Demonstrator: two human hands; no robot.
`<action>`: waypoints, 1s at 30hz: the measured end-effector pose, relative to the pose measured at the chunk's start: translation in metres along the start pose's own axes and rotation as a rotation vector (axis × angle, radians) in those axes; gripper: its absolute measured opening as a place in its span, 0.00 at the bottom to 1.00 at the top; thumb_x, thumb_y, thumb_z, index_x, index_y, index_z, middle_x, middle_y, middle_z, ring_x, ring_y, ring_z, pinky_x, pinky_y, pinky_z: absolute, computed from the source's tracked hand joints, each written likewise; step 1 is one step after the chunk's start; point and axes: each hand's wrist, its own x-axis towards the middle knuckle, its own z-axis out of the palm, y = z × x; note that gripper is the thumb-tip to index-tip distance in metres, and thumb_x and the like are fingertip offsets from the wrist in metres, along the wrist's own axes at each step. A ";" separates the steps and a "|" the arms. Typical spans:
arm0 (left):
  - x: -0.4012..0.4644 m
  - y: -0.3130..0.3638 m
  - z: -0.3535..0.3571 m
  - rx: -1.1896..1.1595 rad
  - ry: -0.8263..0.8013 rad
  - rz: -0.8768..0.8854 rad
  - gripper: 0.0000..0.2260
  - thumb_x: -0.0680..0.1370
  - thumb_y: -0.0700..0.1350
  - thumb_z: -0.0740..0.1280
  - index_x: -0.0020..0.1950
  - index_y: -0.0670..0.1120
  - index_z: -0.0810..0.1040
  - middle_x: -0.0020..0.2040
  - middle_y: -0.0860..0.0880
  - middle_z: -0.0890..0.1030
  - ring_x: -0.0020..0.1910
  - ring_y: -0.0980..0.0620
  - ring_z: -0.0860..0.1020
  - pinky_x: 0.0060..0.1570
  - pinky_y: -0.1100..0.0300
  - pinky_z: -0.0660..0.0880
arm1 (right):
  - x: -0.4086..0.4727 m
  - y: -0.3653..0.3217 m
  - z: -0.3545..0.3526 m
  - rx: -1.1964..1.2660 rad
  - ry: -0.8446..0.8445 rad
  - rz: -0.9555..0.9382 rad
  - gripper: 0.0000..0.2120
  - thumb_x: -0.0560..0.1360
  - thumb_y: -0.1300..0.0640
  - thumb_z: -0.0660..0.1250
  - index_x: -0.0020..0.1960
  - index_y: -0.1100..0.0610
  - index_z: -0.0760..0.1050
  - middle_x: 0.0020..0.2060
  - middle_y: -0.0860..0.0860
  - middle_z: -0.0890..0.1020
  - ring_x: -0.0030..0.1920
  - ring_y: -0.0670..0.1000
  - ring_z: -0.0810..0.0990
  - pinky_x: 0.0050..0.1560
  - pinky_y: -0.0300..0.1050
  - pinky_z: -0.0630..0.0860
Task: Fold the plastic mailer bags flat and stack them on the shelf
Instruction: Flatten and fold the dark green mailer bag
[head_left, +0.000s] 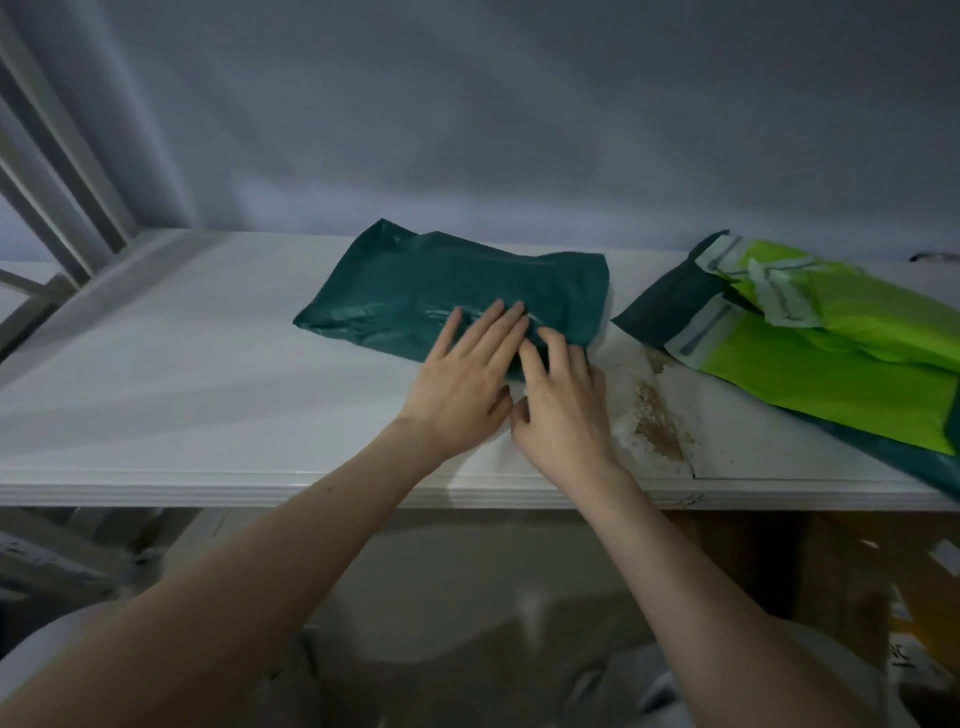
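Nearest the camera, two bare forearms rise from the lower corners of the frame and converge at centre. The left hand (464, 382) lies palm down with straight fingers pressing on the near edge of the folded dark green plastic mailer bag (452, 293). The right hand (563, 410) sits just beside it, fingers slightly bent with the tips touching the bag's near right corner — whether they pinch the film or only press it cannot be told. This placement probably holds the fold down so the springy plastic does not reopen.

The bag rests at centre frame on the white shelf board (182, 374), folded into a rough rectangle. Its surface is glossy and creased, and the far edge lifts a little — not yet fully flat.

Further back, at the right edge, a loose pile of bright green and dark green mailer bags (831, 353) lies well apart, apparently awaiting folding.
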 end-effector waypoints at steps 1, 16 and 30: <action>0.001 0.003 0.003 -0.021 -0.036 -0.009 0.30 0.75 0.47 0.62 0.75 0.43 0.58 0.76 0.47 0.60 0.75 0.48 0.58 0.73 0.48 0.50 | 0.001 0.000 0.000 -0.004 0.014 0.006 0.30 0.67 0.62 0.68 0.68 0.60 0.67 0.65 0.57 0.70 0.62 0.60 0.71 0.58 0.59 0.72; 0.001 -0.001 0.011 0.002 -0.032 -0.015 0.33 0.70 0.50 0.68 0.73 0.43 0.63 0.69 0.46 0.71 0.65 0.44 0.72 0.67 0.45 0.65 | 0.012 0.023 -0.006 -0.051 0.126 0.073 0.11 0.58 0.77 0.70 0.28 0.63 0.74 0.23 0.57 0.76 0.23 0.58 0.74 0.30 0.42 0.65; -0.005 -0.018 -0.008 -0.155 0.119 -0.175 0.15 0.79 0.50 0.51 0.50 0.43 0.74 0.55 0.46 0.75 0.47 0.46 0.77 0.53 0.55 0.69 | 0.018 0.017 -0.029 0.093 0.047 0.106 0.22 0.77 0.46 0.53 0.67 0.55 0.66 0.59 0.53 0.75 0.58 0.54 0.71 0.51 0.48 0.67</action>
